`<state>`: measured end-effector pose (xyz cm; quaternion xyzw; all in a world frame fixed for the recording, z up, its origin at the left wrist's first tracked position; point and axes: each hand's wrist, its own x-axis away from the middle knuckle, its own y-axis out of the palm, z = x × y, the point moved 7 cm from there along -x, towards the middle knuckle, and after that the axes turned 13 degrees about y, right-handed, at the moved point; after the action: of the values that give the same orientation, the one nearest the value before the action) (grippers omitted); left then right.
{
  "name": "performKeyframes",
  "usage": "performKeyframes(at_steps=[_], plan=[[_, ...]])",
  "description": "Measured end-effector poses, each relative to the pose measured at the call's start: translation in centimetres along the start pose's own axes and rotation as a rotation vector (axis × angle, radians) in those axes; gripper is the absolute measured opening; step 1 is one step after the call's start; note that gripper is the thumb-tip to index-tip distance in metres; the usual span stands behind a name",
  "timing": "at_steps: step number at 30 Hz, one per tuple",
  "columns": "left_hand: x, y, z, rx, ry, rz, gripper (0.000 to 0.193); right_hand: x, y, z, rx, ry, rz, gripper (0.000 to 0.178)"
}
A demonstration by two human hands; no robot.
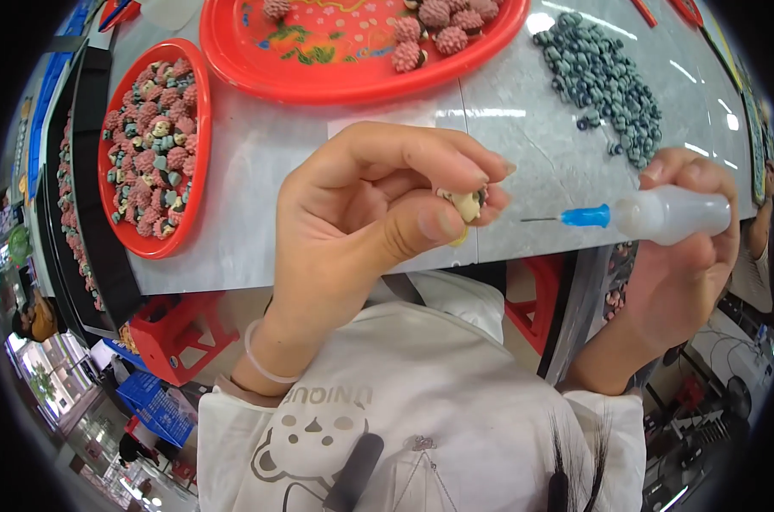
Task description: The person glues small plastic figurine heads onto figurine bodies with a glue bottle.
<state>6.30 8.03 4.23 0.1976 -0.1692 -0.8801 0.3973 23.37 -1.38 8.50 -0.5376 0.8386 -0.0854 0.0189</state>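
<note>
Pinching a small cream bead (pixel 466 205), left hand (pixel 361 222); right hand (pixel 685 256) gripping blue-tipped squeeze bottle (pixel 660 213).

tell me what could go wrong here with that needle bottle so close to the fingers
The needle tip of the squeeze bottle in the right hand points at the left hand, so it might prick the fingertips pinching the small cream piece. A hard squeeze could also spill liquid onto skin or the grey table.

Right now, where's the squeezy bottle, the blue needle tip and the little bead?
squeezy bottle (pixel 672 213): head view, on its white body.
blue needle tip (pixel 587 217): head view, on the blue hub.
little bead (pixel 467 205): head view, on its cream face.
</note>
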Motion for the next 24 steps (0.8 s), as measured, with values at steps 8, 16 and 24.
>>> performKeyframes(at_steps=[8, 16, 24], plan=[[1.2, 0.3, -1.3, 0.049, -0.127, 0.050, 0.038, 0.4, 1.8, -2.0, 0.135, -0.163, 0.089, 0.049], [1.6, 0.2, -1.5, 0.025, -0.085, 0.052, 0.039, 3.4, 2.0, -3.9, 0.335, -0.365, 0.256, 0.048], [1.5, -0.3, -1.3, 0.011, -0.095, 0.080, 0.039, 2.4, 2.6, -4.5, 0.569, -0.390, -0.169, 0.045]])
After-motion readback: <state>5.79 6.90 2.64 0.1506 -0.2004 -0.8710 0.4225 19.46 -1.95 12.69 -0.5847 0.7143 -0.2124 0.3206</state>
